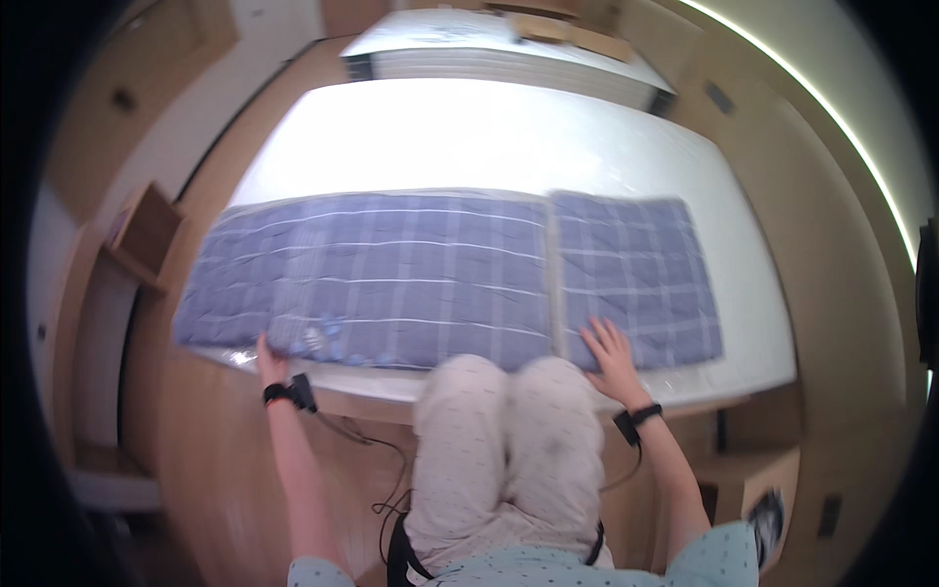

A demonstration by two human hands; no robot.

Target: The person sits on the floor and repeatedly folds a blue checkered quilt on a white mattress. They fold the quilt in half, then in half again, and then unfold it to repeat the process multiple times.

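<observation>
A folded blue-grey plaid quilted pad (433,271) lies across the near half of a bed mattress (477,132) with a shiny white cover. A pale trimmed edge (554,279) runs over it, dividing a long left section from a shorter right section. At the front edge of the left section is my left hand (271,361), touching the pad; whether its fingers grip the fabric is unclear. My right hand (615,359) rests palm down on the right section near the front edge, fingers spread, holding nothing. Small printed motifs (323,337) decorate the pad near my left hand.
My knees (506,389) are against the bed's front edge. A cable (389,447) trails from the left wrist device (301,392). Wooden shelving (147,235) stands at left, and a wooden bedside cabinet (763,469) at lower right. Beyond the mattress is a white-topped unit (440,37).
</observation>
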